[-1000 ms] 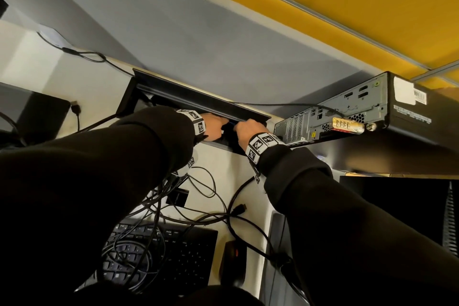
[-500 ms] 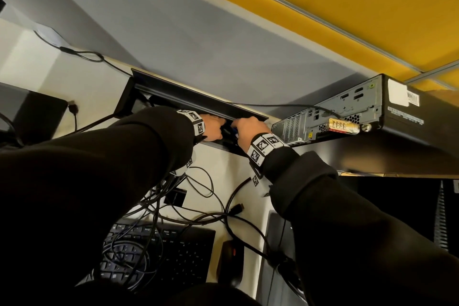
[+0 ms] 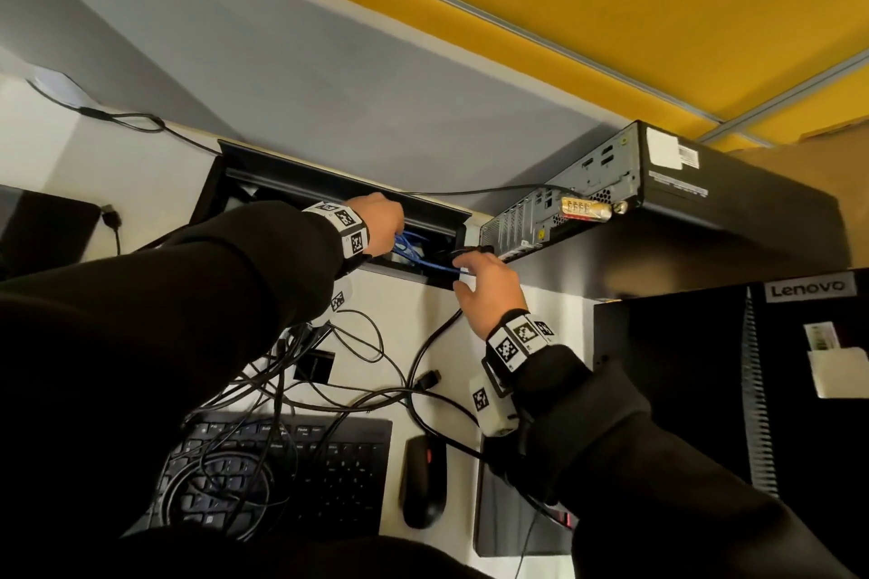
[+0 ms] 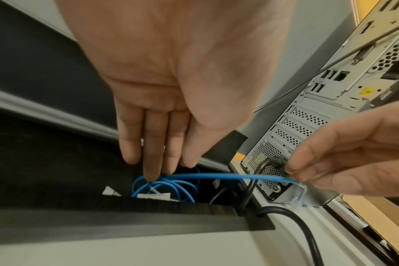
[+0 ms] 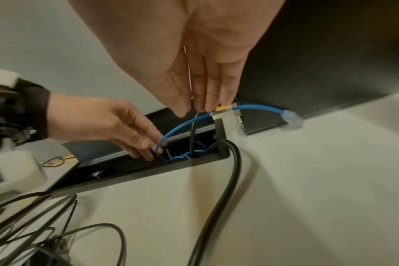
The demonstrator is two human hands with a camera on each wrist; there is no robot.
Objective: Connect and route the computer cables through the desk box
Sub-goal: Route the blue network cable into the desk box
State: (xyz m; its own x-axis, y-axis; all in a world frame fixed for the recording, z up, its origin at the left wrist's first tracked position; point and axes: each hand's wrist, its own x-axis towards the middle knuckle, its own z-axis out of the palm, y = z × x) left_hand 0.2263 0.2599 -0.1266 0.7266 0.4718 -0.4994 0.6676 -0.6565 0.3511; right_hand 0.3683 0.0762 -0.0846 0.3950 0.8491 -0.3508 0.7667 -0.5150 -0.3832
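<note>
The black desk box [image 3: 291, 183] is sunk into the white desk, lid up. A blue network cable [image 3: 423, 266] lies coiled inside it. My left hand [image 3: 376, 221] reaches into the box, its straight fingertips [image 4: 150, 172] touching the coil [image 4: 164, 189]. My right hand [image 3: 479, 282] pinches the blue cable [image 5: 182, 126] near its free end, just outside the box's right corner. The clear plug [image 5: 292, 118] sticks out past the fingers. The computer [image 3: 705, 202] lies right of the box, silver back panel [image 4: 307, 126] facing it. A thick black power cable [image 5: 226, 180] enters the box's right corner.
A tangle of thin black cables [image 3: 329, 371] lies on the desk above a black keyboard [image 3: 291, 470] and a mouse [image 3: 421, 480]. A second black Lenovo tower [image 3: 752, 390] stands at the right. A brass lock [image 3: 585, 208] hangs on the computer's back.
The hands were side by side at the box's right end. My right hand has drawn back out of the box with the blue cable's end, and my left hand stays inside.
</note>
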